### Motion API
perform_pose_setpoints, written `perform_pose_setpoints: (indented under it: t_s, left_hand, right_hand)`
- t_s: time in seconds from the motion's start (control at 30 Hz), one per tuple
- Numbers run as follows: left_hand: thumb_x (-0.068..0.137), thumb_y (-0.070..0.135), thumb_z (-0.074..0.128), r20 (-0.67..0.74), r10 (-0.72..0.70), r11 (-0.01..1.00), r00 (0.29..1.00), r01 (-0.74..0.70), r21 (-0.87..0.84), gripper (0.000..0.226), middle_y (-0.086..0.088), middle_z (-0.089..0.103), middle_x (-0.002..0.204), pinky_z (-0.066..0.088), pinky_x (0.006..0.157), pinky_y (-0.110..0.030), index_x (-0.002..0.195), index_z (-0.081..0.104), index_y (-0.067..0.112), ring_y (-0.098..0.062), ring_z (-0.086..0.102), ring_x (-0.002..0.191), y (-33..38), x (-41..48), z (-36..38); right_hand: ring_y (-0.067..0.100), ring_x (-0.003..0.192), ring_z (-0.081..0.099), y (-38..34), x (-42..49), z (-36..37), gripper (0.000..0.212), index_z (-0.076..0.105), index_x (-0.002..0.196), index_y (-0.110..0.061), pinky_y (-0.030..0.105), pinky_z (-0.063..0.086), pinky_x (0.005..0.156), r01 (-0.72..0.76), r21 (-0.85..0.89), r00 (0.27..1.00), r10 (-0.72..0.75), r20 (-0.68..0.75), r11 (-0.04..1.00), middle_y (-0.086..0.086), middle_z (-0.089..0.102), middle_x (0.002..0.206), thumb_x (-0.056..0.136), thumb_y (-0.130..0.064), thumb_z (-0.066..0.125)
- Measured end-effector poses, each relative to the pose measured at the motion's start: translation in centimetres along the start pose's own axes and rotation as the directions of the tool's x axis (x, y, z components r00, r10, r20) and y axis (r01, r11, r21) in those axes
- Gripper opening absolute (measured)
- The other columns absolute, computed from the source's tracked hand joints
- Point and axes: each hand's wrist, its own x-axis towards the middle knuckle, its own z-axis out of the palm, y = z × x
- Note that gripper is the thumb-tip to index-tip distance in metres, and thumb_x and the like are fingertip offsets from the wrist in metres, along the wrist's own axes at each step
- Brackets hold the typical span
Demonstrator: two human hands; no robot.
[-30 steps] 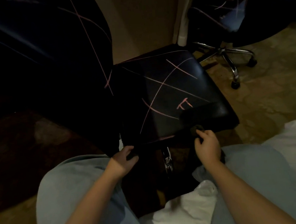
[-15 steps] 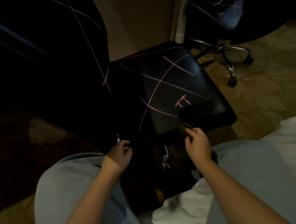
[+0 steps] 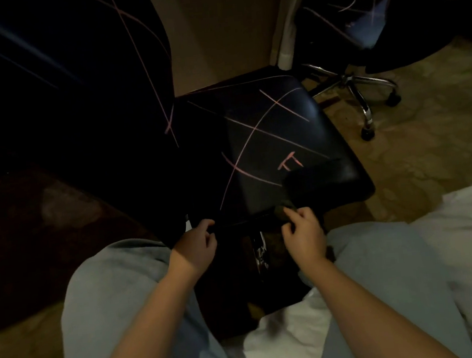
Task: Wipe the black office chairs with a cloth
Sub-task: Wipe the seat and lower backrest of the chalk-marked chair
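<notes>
A black office chair stands right in front of me, its seat crossed by pink chalk lines and a small pink mark. Its tall back rises at the left, also lined in pink. My left hand grips the seat's near front edge. My right hand pinches a dark cloth bunched at the seat's front edge; the cloth spreads dark over the seat's near right corner. A second black chair with pink marks stands at the back right.
The second chair's chrome star base with castors stands on patterned beige carpet. White bedding lies at the right and between my knees in light trousers. A beige wall rises behind the seat.
Both hands have drawn a little nearer to me along the seat's front edge, the right hand pulling the cloth back with it. My view has shifted slightly.
</notes>
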Motion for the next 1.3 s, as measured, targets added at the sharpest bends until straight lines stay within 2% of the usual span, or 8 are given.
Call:
perform_pose_setpoints:
  t_s: [0.17,0.3,0.53,0.8,0.9,1.03,1.17,1.3]
  left_hand:
    - [0.101,0.023,0.041,0.045,-0.015,1.000,0.999,0.015,0.001,0.038,-0.003,0.064,0.087,0.046,0.060,-0.035,0.139,0.041,0.018,-0.019,0.060,0.067,0.1,-0.4,-0.3]
    - [0.101,0.023,0.042,0.044,-0.006,1.000,0.999,0.006,0.019,0.039,-0.002,0.064,0.087,0.048,0.065,-0.036,0.139,0.041,0.019,-0.018,0.061,0.070,0.1,-0.3,-0.2]
    - [0.100,0.022,0.043,0.043,0.017,1.000,0.999,-0.016,-0.008,0.038,-0.001,0.063,0.087,0.047,0.065,-0.034,0.138,0.043,0.017,-0.016,0.060,0.071,0.3,0.0,0.0]
    - [0.100,0.022,0.044,0.047,0.013,1.000,0.999,-0.014,0.015,0.037,-0.001,0.063,0.094,0.040,0.062,-0.027,0.137,0.045,0.017,-0.018,0.060,0.080,0.4,-0.1,0.2]
    - [0.100,0.022,0.044,0.043,0.001,1.000,0.999,-0.003,0.031,0.037,0.004,0.057,0.082,0.031,0.053,-0.024,0.136,0.045,0.017,-0.017,0.055,0.069,0.3,-0.2,0.1]
    - [0.100,0.022,0.043,0.054,0.001,0.999,0.999,-0.004,0.044,0.037,0.009,0.051,0.069,0.029,0.047,-0.021,0.137,0.044,0.018,-0.006,0.048,0.055,0.2,-0.2,0.3]
    - [0.100,0.023,0.043,0.056,0.010,0.998,0.998,-0.014,0.063,0.038,0.009,0.054,0.077,0.031,0.051,-0.022,0.137,0.045,0.017,-0.004,0.045,0.058,0.1,0.0,0.5]
    - [0.100,0.023,0.043,0.054,0.006,0.999,0.999,-0.008,0.039,0.037,0.007,0.055,0.082,0.030,0.050,-0.021,0.137,0.044,0.017,-0.003,0.045,0.059,0.1,0.0,0.6]
  right_hand:
    - [0.022,0.108,0.051,-2.6,-1.2,1.9,0.048,0.048,0.141,-0.016,0.032,0.049,0.077,0.128,-0.091,0.980,-0.112,0.163,0.988,0.005,0.048,0.118,0.094,-0.019,0.053]
    - [0.030,0.102,0.055,-1.5,-1.5,1.6,0.050,0.052,0.138,-0.010,0.037,0.051,0.068,0.188,-0.220,0.977,-0.160,0.138,0.957,0.014,0.053,0.114,0.088,-0.013,0.060]
    - [0.032,0.108,0.049,3.0,-0.1,-1.3,0.055,0.037,0.147,-0.015,0.038,0.046,0.077,-0.095,-0.248,0.995,0.096,-0.005,0.964,0.016,0.047,0.123,0.094,-0.013,0.051]
    - [0.030,0.113,0.047,1.1,-1.1,0.1,0.060,0.024,0.153,-0.015,0.035,0.045,0.085,-0.078,-0.283,0.989,0.110,0.099,0.956,0.015,0.041,0.130,0.097,-0.017,0.046]
    - [0.028,0.117,0.046,-0.6,-1.8,1.3,0.062,0.017,0.154,-0.014,0.033,0.045,0.087,-0.047,-0.305,0.981,0.102,0.167,0.951,0.013,0.037,0.135,0.099,-0.020,0.043]
    - [0.027,0.117,0.046,-0.9,-1.8,1.6,0.062,0.017,0.154,-0.016,0.033,0.046,0.086,-0.040,-0.297,0.981,0.093,0.168,0.954,0.012,0.037,0.134,0.098,-0.021,0.044]
    - [0.026,0.115,0.045,0.4,-1.5,0.9,0.061,0.019,0.154,-0.018,0.032,0.045,0.078,0.000,-0.350,0.985,0.060,0.161,0.937,0.011,0.039,0.134,0.098,-0.021,0.044]
    - [0.027,0.109,0.047,2.0,-0.8,-0.3,0.061,0.021,0.153,-0.019,0.034,0.043,0.074,-0.098,-0.320,0.989,0.128,0.076,0.943,0.012,0.042,0.128,0.097,-0.020,0.046]
